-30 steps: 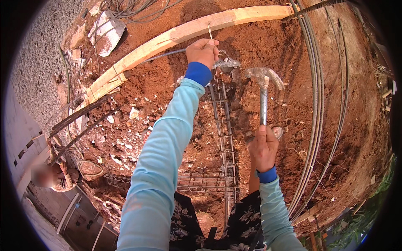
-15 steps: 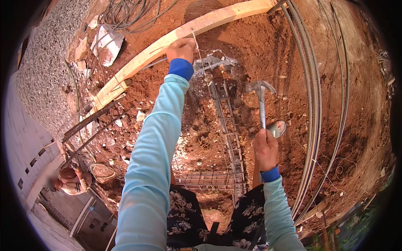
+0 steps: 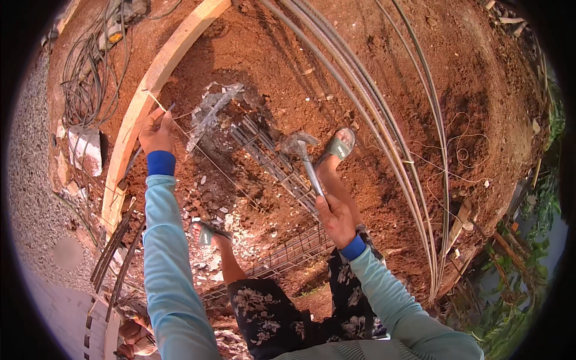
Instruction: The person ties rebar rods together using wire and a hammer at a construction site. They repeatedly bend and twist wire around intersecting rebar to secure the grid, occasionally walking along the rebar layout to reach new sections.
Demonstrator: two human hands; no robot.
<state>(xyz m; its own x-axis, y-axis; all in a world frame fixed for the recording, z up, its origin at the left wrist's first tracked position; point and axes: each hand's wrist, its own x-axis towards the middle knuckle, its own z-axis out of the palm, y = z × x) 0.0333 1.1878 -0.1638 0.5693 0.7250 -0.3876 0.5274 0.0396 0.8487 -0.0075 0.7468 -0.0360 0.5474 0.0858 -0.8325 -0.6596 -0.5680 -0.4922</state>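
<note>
My left hand [image 3: 157, 132] is closed beside the wooden beam [image 3: 157, 69], its fingertips pinched at a thin string [image 3: 219, 172]. The string runs from a small peg or nail on the beam down toward the ground. A thin dark rod [image 3: 172, 107] shows just past these fingers; whether it is gripped too, I cannot tell. My right hand [image 3: 337, 222] is wrapped round the handle of a claw hammer [image 3: 310, 171], whose metal head points away from me. Below the hammer, a steel rebar cage [image 3: 273, 162] lies in the red soil and meets a second cage [image 3: 291, 249] crossing near my legs.
My sandalled feet [image 3: 342, 144] stand apart on loose earth. Long steel bars [image 3: 384, 114] curve along the right. Broken concrete [image 3: 213, 111] lies beyond the cage. Coiled cable [image 3: 90, 84], a pale slab [image 3: 85, 150] and gravel [image 3: 33, 138] are left. Another person [image 3: 135, 336] is at the lower left.
My view has turned and shifted right, so the beam and left hand appear farther left. The left hand stays by the peg and string; the right still holds the hammer.
</note>
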